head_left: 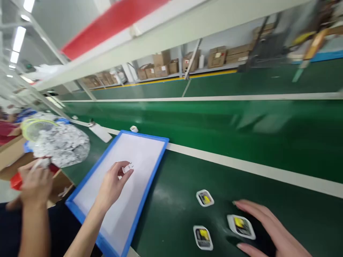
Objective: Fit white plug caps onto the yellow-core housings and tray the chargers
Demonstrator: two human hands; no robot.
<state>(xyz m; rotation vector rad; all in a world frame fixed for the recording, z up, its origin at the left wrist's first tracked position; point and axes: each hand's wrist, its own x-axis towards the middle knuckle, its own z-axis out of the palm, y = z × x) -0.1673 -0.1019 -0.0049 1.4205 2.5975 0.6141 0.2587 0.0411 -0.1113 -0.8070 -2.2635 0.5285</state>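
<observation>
My left hand (114,184) is closed in a pinch on a small white two-pin plug (128,167), its pins pointing up and right, above the blue-framed white board (115,159). On the dark green surface at the right, my right hand (268,228) is open, thumb and fingers spread around a white charger housing (242,226) with yellow and black parts inside; I cannot tell whether they touch it. Two similar pieces lie left of it: an upper charger housing (205,198) and a lower charger housing (203,238).
A co-worker's blurred hands (36,178) work at the left, beside a cardboard box (63,184) and a heap of white parts in a clear bag (72,144). Past the board are a small white piece (134,129) and the green conveyor belt (214,125). A beam (160,39) crosses overhead.
</observation>
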